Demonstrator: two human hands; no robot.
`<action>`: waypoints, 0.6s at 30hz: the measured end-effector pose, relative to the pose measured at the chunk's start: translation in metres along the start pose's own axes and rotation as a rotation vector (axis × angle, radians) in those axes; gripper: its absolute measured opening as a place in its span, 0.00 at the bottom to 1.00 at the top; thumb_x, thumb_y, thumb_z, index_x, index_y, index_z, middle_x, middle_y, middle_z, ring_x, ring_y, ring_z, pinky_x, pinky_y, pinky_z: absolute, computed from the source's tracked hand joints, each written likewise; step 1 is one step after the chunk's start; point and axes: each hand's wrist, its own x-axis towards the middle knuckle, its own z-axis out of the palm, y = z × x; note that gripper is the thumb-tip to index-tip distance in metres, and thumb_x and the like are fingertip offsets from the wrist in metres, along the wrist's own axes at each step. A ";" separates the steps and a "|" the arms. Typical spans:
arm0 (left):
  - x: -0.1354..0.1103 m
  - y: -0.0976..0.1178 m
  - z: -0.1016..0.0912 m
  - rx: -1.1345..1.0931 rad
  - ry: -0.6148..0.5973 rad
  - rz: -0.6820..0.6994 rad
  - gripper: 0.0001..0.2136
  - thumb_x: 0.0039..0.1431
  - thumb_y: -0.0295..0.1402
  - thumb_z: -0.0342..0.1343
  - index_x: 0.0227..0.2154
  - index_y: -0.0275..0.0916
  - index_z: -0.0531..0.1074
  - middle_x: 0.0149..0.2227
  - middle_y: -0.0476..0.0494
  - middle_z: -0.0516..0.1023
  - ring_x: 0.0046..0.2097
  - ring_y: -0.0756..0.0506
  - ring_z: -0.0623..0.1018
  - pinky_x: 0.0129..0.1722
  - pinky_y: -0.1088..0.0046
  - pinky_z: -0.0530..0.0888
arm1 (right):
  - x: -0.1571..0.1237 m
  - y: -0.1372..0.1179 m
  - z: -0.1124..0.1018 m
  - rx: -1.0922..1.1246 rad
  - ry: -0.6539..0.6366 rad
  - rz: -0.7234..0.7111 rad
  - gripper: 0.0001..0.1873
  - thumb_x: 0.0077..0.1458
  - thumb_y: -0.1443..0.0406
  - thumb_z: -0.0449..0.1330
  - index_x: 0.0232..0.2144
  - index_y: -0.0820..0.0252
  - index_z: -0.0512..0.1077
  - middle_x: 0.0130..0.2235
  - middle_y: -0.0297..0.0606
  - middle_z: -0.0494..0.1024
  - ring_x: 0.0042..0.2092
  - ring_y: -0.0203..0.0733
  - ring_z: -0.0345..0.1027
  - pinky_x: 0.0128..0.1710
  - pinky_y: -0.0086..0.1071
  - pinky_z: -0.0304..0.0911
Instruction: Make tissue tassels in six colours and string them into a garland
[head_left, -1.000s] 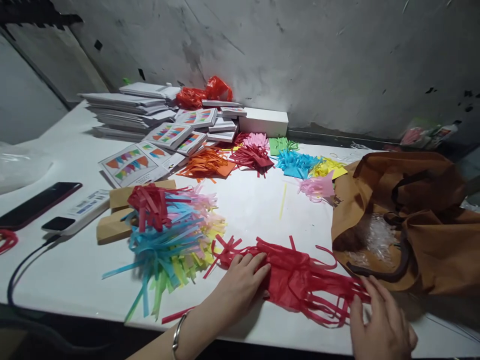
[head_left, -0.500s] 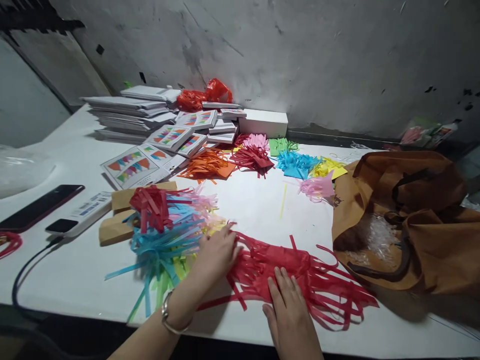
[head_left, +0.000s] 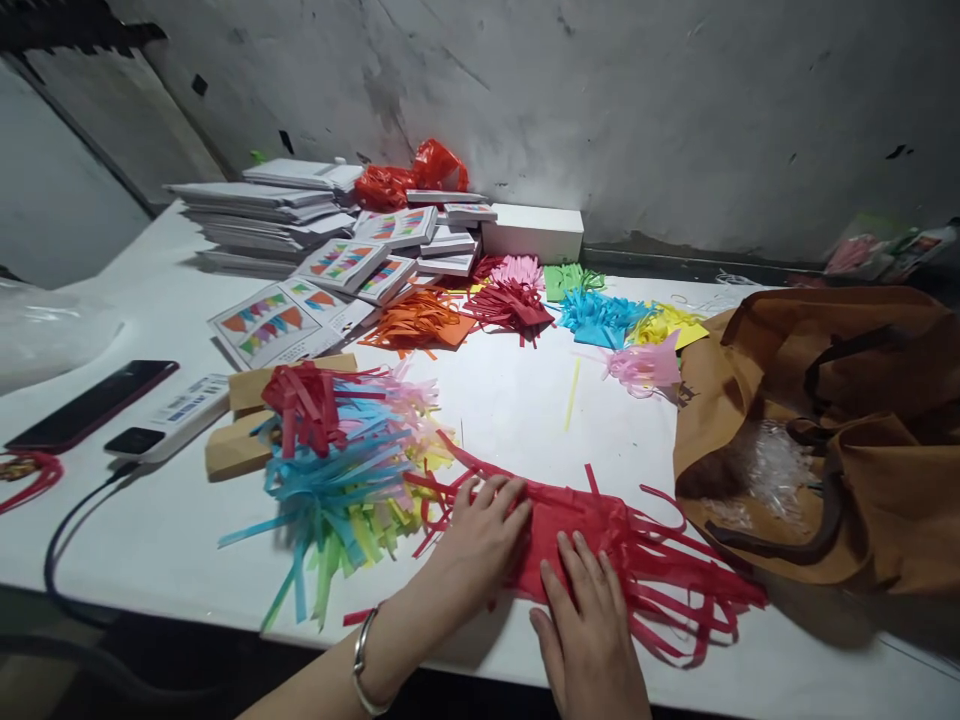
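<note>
A red tissue-paper fringe (head_left: 551, 545) lies spread on the white table, its cut strips fanning out to both sides. My left hand (head_left: 487, 525) rests on its left part with the fingers slightly spread. Flat on the middle of the red paper, lower down, lies my right hand (head_left: 589, 610), fingers stretched out. Left of my hands is a pile of fringed paper tassels, with a red bundle (head_left: 307, 405) on top, blue strips (head_left: 322, 475) below it and green strips (head_left: 330, 555) hanging toward the table's front edge.
Orange (head_left: 420, 318), dark red (head_left: 514, 308), blue (head_left: 600, 318) and pink (head_left: 645, 365) fringed papers lie farther back. Printed cards (head_left: 266, 322) and stacked white packets (head_left: 262, 215) stand behind left. A brown bag (head_left: 885, 510) is at right; a phone (head_left: 94, 408) lies left.
My left hand has moved right, from the left strips onto the body of the red paper. My right hand stays flat on it. The camera view has shifted slightly.
</note>
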 end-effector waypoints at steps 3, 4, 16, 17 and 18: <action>0.007 -0.024 -0.006 0.123 0.061 -0.276 0.10 0.65 0.30 0.53 0.44 0.36 0.77 0.60 0.29 0.72 0.59 0.28 0.71 0.56 0.38 0.65 | 0.000 -0.005 -0.001 0.041 -0.005 0.064 0.15 0.66 0.63 0.54 0.52 0.59 0.72 0.62 0.46 0.69 0.63 0.56 0.63 0.61 0.56 0.59; 0.007 -0.032 -0.011 0.153 0.093 -0.354 0.10 0.65 0.31 0.53 0.43 0.35 0.77 0.59 0.27 0.72 0.59 0.27 0.71 0.55 0.37 0.66 | -0.001 -0.006 0.000 0.050 0.000 0.068 0.15 0.66 0.63 0.54 0.52 0.59 0.72 0.62 0.46 0.70 0.63 0.55 0.63 0.62 0.56 0.58; -0.031 0.015 0.005 -0.217 0.046 0.278 0.21 0.63 0.36 0.59 0.57 0.38 0.68 0.56 0.37 0.76 0.57 0.37 0.73 0.58 0.54 0.73 | 0.002 0.020 -0.003 -0.198 -0.040 0.006 0.22 0.66 0.51 0.51 0.52 0.57 0.73 0.61 0.46 0.71 0.58 0.61 0.68 0.60 0.61 0.55; -0.031 0.017 0.009 -0.221 0.041 0.259 0.21 0.63 0.35 0.59 0.57 0.37 0.68 0.56 0.36 0.76 0.57 0.36 0.74 0.57 0.54 0.73 | 0.001 0.034 -0.008 -0.273 -0.024 0.006 0.24 0.66 0.49 0.49 0.51 0.56 0.74 0.59 0.48 0.73 0.56 0.62 0.69 0.58 0.63 0.56; -0.030 0.017 0.011 -0.227 0.038 0.248 0.21 0.63 0.34 0.59 0.57 0.36 0.69 0.57 0.36 0.76 0.57 0.36 0.74 0.57 0.53 0.73 | -0.002 0.050 -0.014 -0.345 -0.007 0.031 0.26 0.67 0.48 0.46 0.50 0.56 0.75 0.57 0.49 0.75 0.55 0.63 0.70 0.56 0.66 0.56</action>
